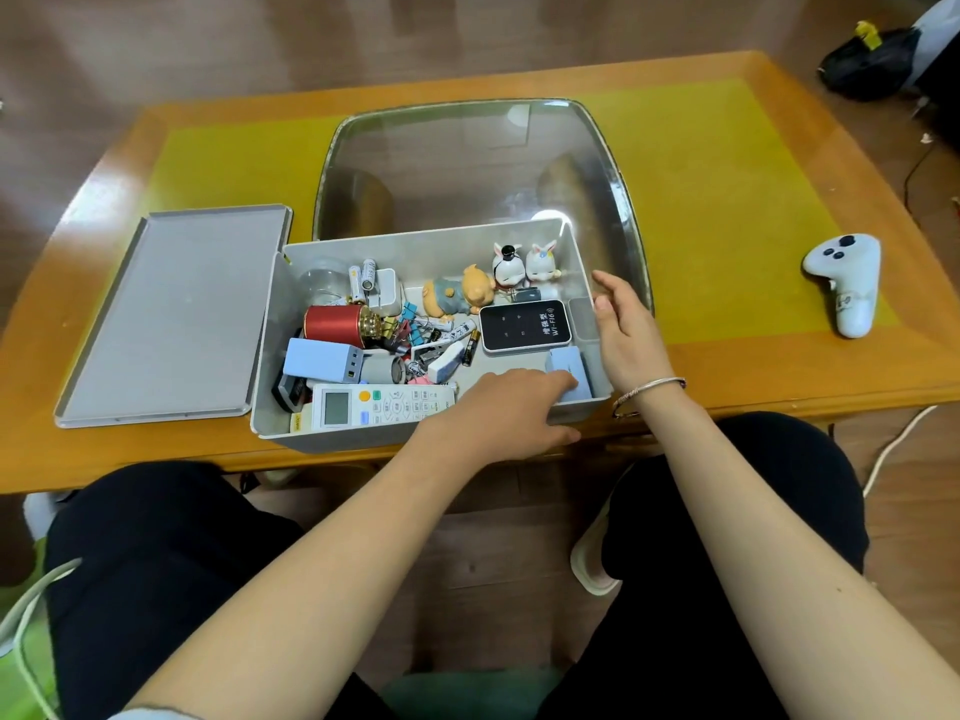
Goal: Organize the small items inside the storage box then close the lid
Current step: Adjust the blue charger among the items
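My left fingers [558, 381] touch a pale blue block [569, 368] inside the grey plastic storage box [291, 439] on the table; right hand [626, 330] rests relaxed on its rim. Flat lid [176, 314] lies beside it.

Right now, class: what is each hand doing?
Left hand: reaching into the storage box, fingers on the blue block; grip unclear.
Right hand: open, resting on the box's right rim.

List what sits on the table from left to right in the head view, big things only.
Grey lid → storage box → right hand on the box's right wall → white controller.
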